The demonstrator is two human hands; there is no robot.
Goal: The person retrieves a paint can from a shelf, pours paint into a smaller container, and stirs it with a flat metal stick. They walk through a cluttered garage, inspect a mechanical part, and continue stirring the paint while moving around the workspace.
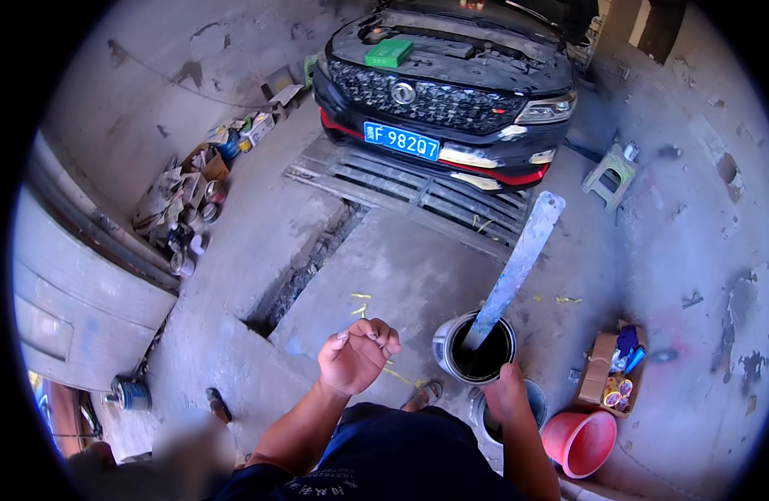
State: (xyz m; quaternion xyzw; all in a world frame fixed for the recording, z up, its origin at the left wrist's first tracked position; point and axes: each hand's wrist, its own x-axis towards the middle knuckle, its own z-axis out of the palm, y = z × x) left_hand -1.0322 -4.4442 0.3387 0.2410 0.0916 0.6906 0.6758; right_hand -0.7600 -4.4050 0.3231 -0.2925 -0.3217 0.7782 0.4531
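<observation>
My right hand (505, 388) grips the near right side of a round metal can (442, 349) with dark liquid inside, thumb up at its rim. A long, flat, smeared metal stirring stick (522, 259) stands tilted in the can, its upper end leaning far right. My left hand (355, 359) is raised to the left of the can, apart from it. Its palm faces up and its fingers are loosely curled, with nothing seen in them. Below the can, partly hidden by my right forearm, is a grey bucket (536, 401).
A black car (401, 113) with a green box (389, 53) on its front stands ahead behind a floor grate (384, 184). To the right are a red bucket (560, 442), a cardboard box (597, 367) and a stool (610, 177). A floor trench (297, 288) lies left; a blurred person (192, 447) is lower left.
</observation>
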